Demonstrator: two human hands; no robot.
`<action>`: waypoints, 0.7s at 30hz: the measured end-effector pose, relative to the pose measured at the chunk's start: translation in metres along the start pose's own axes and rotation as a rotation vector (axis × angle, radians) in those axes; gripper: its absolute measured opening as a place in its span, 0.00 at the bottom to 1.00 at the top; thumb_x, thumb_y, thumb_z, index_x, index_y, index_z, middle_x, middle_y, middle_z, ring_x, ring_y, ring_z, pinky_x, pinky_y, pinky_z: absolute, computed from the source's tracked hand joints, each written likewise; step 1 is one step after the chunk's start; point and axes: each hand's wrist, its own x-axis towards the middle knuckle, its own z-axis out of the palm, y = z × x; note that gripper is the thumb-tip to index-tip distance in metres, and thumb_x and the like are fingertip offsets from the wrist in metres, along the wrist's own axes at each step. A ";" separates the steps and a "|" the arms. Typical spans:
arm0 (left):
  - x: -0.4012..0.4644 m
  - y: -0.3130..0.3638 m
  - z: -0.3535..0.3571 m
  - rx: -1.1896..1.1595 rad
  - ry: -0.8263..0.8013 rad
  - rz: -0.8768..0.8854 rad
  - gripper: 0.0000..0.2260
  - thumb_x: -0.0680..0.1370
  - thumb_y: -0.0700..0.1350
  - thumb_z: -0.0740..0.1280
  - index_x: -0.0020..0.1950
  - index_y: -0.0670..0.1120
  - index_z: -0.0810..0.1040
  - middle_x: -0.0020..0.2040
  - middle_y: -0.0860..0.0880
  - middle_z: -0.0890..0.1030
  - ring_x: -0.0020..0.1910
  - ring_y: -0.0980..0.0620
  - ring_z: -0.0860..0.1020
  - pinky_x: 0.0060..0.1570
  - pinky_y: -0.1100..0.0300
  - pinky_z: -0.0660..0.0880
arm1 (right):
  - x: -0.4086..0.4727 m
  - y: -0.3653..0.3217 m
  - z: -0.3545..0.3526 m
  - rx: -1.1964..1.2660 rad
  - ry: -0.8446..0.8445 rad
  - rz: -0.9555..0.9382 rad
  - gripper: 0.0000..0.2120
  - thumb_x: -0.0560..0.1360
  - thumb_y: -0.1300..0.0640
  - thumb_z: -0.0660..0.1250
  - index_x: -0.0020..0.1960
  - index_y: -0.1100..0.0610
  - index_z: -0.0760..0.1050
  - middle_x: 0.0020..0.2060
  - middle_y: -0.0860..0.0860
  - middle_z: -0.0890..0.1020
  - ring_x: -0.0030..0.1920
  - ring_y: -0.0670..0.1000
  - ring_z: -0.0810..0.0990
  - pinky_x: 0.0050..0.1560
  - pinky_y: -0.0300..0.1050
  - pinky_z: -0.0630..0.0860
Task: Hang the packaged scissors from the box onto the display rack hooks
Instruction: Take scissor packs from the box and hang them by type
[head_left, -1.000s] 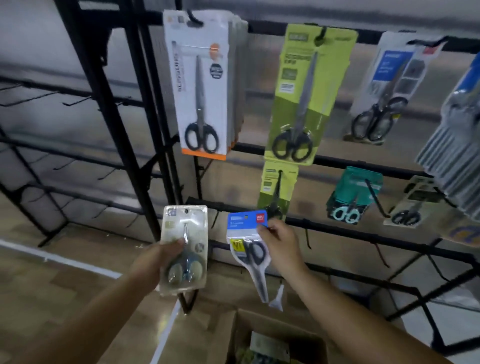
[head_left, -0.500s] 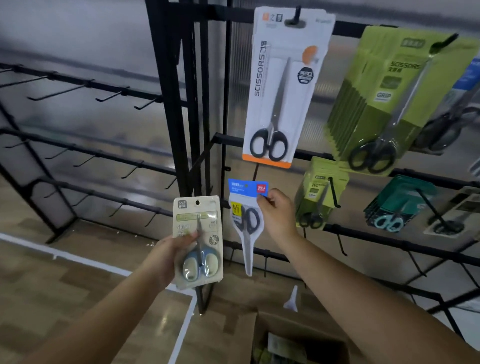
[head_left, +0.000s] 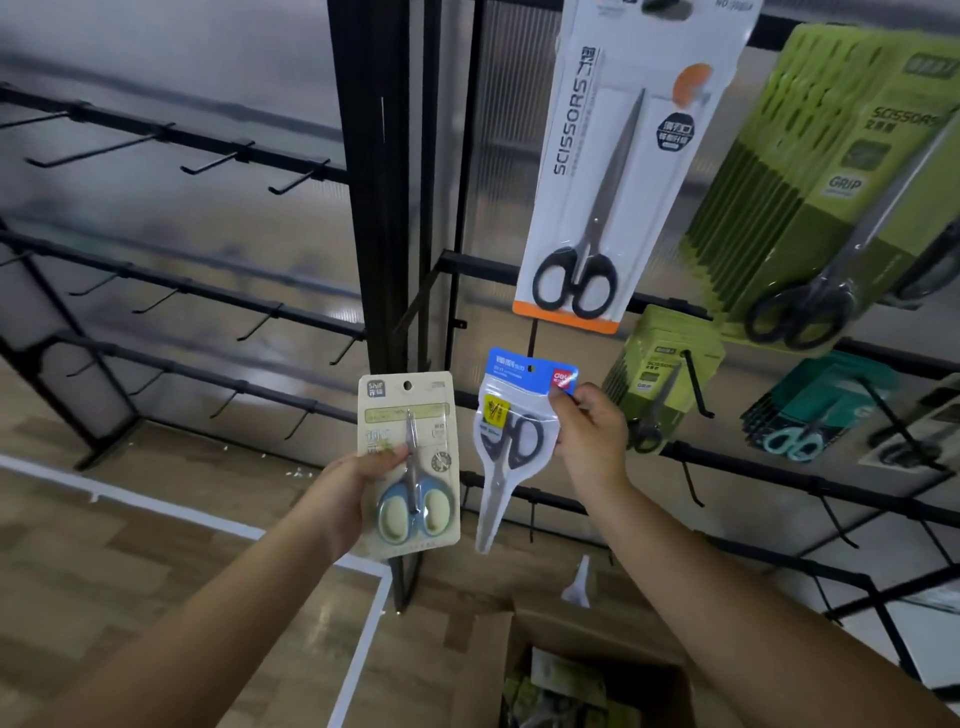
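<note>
My left hand grips a beige card pack of small blue-handled scissors by its left edge, held upright in front of the black rack post. My right hand pinches a clear pouch with a blue header holding black-handled scissors at its upper right corner. The pouch's hole sits just under a thin black hook below the white scissors pack. The open cardboard box stands on the floor below, with more packs inside.
Green packs and smaller green packs hang to the right, teal ones farther right. Bare hooks line the left rack's bars. A small white piece lies on the wooden floor near the box.
The view has swung left and closer to the rack. Both hands have risen slightly with their packs, and the blue-header pouch now sits nearer the hook under the white pack.
</note>
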 end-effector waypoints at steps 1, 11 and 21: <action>0.001 0.001 -0.001 -0.001 0.000 0.004 0.15 0.71 0.43 0.68 0.57 0.41 0.77 0.51 0.41 0.83 0.44 0.42 0.83 0.43 0.51 0.78 | 0.001 0.001 -0.001 -0.008 0.006 0.010 0.17 0.75 0.66 0.65 0.30 0.57 0.65 0.28 0.55 0.69 0.36 0.55 0.68 0.38 0.49 0.66; 0.007 0.006 0.010 -0.022 -0.024 0.009 0.16 0.69 0.43 0.68 0.56 0.42 0.77 0.49 0.42 0.84 0.43 0.43 0.83 0.44 0.50 0.77 | 0.005 -0.005 0.000 -0.080 -0.039 -0.028 0.19 0.76 0.65 0.64 0.29 0.58 0.62 0.26 0.53 0.65 0.30 0.51 0.63 0.33 0.43 0.61; 0.012 0.021 0.034 -0.099 0.008 -0.044 0.17 0.74 0.44 0.66 0.63 0.42 0.74 0.57 0.40 0.81 0.53 0.38 0.80 0.51 0.42 0.77 | 0.080 -0.020 0.025 -0.337 -0.001 0.186 0.10 0.75 0.56 0.64 0.37 0.56 0.71 0.38 0.55 0.79 0.40 0.55 0.76 0.40 0.44 0.71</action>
